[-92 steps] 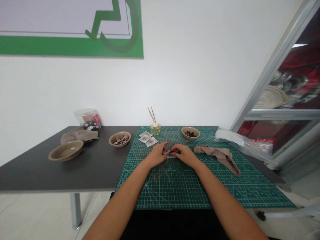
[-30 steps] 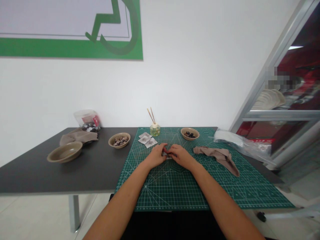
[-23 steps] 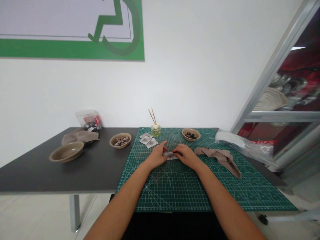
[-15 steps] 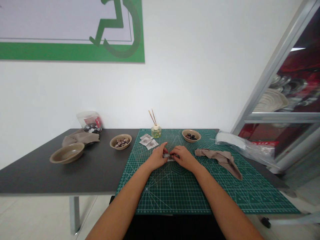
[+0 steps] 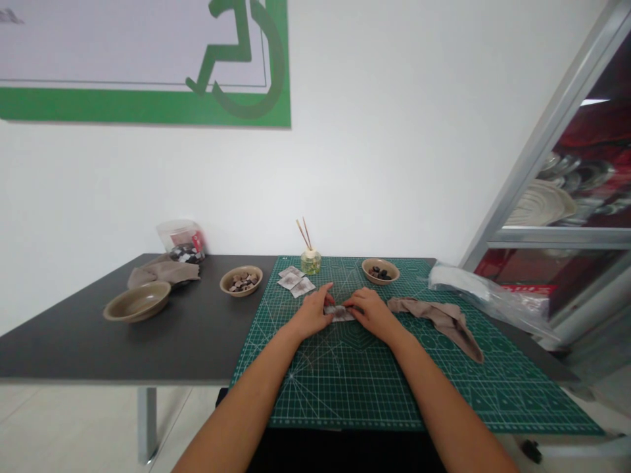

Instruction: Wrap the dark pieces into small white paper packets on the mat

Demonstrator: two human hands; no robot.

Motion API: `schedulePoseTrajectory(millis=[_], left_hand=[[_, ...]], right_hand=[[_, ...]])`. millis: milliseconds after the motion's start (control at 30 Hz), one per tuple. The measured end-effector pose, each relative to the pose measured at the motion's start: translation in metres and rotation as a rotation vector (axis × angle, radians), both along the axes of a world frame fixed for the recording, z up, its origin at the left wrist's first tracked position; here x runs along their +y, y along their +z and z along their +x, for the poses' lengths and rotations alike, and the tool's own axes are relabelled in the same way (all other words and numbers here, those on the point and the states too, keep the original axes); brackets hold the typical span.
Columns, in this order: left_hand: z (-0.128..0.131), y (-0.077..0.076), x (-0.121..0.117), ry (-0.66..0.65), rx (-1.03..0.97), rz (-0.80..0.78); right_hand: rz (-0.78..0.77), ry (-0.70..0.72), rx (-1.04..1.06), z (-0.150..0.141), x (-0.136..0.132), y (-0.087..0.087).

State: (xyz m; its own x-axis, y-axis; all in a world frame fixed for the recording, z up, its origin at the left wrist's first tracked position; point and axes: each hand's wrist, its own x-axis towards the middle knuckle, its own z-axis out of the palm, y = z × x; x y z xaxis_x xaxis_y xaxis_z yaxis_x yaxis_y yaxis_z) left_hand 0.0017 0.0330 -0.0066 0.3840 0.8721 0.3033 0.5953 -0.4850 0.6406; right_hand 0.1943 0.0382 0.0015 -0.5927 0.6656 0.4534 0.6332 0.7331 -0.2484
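Between my hands, low over the green cutting mat (image 5: 345, 387), is a small whitish patterned packet (image 5: 341, 313). My left hand (image 5: 314, 313) grips its left end between thumb and fingers. At its right end my right hand (image 5: 369, 309) pinches it too. The packet's middle shows between the fingertips; its ends are partly hidden. Several similar flat packets (image 5: 296, 282) lie overlapping just beyond my left hand. Behind them stands a small glass diffuser bottle (image 5: 310, 261) with two sticks.
A bowl of dark pieces (image 5: 380, 271) sits at the back right. The brown cloth (image 5: 438, 312) and a clear plastic bag (image 5: 483, 292) lie to the right. On the left are a bowl of brownish pieces (image 5: 241, 281), a tan bowl (image 5: 138, 303) and a clear pouch (image 5: 182, 240).
My hands have moved slightly apart, and more of the packet shows between them. The whole view has shifted slightly.
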Motion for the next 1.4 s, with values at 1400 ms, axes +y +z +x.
schedulePoseTrajectory(millis=[1400], left_hand=[[0.000, 0.001, 0.000, 0.003, 0.022, 0.010]], right_hand=[[-0.117, 0.045, 0.063, -0.016, -0.006, 0.003]])
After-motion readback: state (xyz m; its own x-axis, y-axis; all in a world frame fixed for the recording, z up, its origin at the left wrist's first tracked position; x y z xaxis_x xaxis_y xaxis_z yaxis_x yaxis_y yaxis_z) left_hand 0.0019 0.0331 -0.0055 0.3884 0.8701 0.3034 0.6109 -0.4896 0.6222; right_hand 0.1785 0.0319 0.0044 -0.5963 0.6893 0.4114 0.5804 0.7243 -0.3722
